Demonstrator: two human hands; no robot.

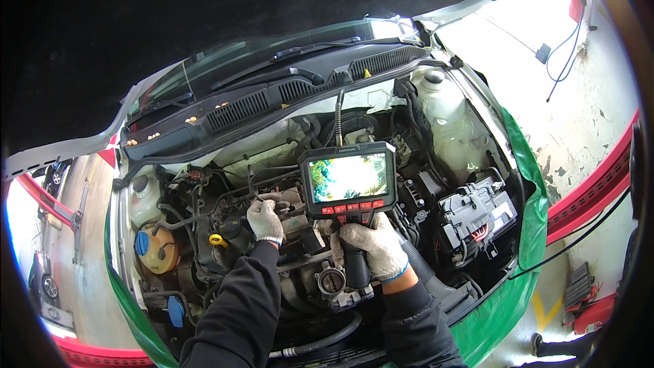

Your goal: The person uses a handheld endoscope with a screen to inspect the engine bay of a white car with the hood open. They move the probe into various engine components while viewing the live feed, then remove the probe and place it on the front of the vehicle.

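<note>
Since the engine (293,201) lies beneath the scope (349,192), the screen (346,176) is best kept steady by the right hand (370,249), wrapped round the handle (357,269). The left hand (266,222), seemingly pinching a thin cable (250,180), should guide it gently.

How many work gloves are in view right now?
2: one on the left hand, over the engine; one on the right hand, gripping the handheld video borescope by its handle.

Lettering (347,150) on the handheld monitor (349,178) looks illegibly small.
</note>
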